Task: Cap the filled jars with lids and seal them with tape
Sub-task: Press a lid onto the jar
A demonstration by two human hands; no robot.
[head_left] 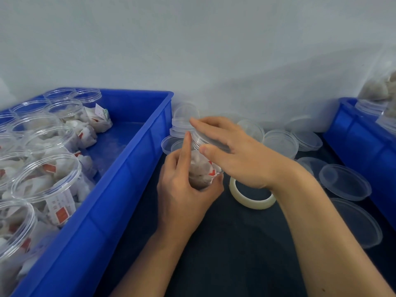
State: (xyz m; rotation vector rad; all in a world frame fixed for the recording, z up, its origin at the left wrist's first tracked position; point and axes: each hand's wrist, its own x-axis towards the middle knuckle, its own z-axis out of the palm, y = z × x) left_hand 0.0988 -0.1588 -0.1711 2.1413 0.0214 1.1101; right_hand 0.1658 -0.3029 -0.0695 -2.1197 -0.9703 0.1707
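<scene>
A clear filled jar (202,168) with white packets inside stands on the dark table between my hands. My left hand (184,185) grips its body from the left, index finger pointing up along its side. My right hand (231,151) lies over the top, fingers curled round a clear lid (211,142) on the jar's mouth. A roll of pale tape (252,200) lies flat on the table just right of the jar, partly under my right wrist. Several loose clear lids (280,142) lie scattered behind and to the right.
A blue crate (120,189) at left holds several uncapped filled jars (47,179). A second blue crate (364,142) at right holds more jars. A white wall runs close behind. More lids (345,182) lie near the right crate.
</scene>
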